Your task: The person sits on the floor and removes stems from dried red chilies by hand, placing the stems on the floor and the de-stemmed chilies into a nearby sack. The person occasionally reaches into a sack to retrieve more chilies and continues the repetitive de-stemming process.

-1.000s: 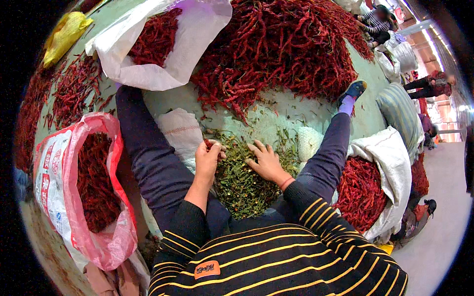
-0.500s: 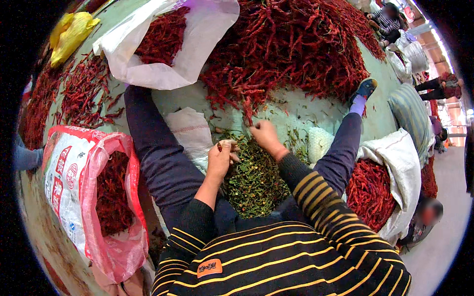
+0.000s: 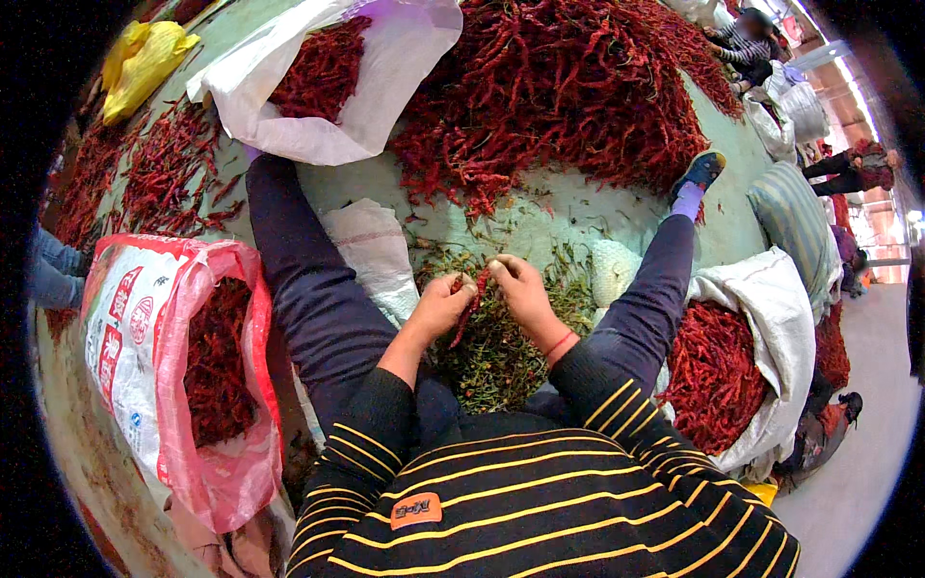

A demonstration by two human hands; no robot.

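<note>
Between my hands hangs a dried red chili pepper (image 3: 469, 321), its lower end pointing down over the stems. My left hand (image 3: 438, 308) has its fingers closed round the pepper. My right hand (image 3: 525, 294) pinches at the pepper's upper end, with thumb and fingertips pressed together. Beneath both hands, between my legs, lies a heap of green and brown chili stems (image 3: 496, 371). Beyond it rises a large pile of dried red chilies (image 3: 559, 96).
An open white sack (image 3: 405, 87) with chilies stands far left. Nearer are a red-and-white sack (image 3: 135, 337) on the left and a white sack (image 3: 795, 337) on the right, both holding chilies. A striped full sack (image 3: 795, 226) lies farther right. Other people sit and stand along the right side.
My right hand has drawn back from the edge of the chili pile to meet my left hand. A red chili now shows between them.
</note>
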